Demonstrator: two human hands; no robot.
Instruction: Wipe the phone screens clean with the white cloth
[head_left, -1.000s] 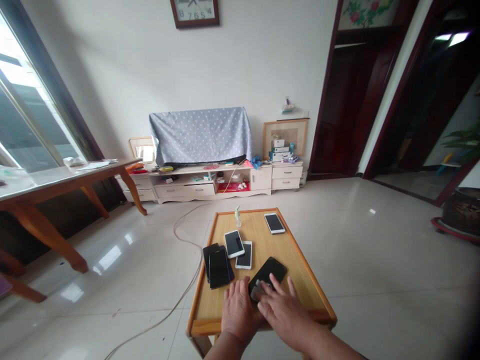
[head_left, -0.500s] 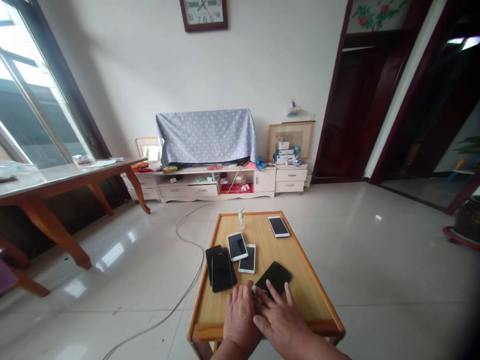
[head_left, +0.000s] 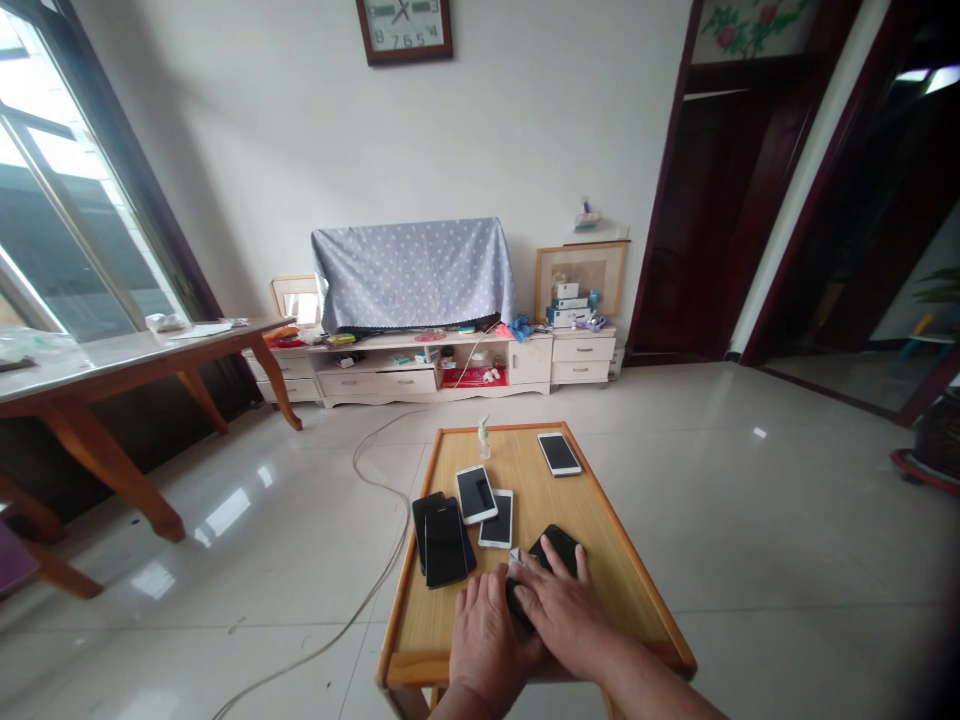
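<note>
This is a home, most likely a living room. From the person's seat, a low white cabinet [head_left: 367, 383] stands at twelve o'clock, its top and shelves cluttered with household odds and ends; a dotted blue cloth [head_left: 412, 272] drapes something wide on it. A clock [head_left: 406, 30] hangs on the plain wall [head_left: 555, 120] above. Towards one o'clock a framed picture [head_left: 546, 270] leans behind stacked boxes [head_left: 568, 316], and beyond it is a dark red door [head_left: 712, 240] under a flower panel [head_left: 754, 30]. A plant [head_left: 941, 287] shows at two o'clock. At ten o'clock a curved-leg table [head_left: 112, 350] stands by a window [head_left: 45, 190]. Glossy tiles [head_left: 750, 530] cover the floor.
</note>
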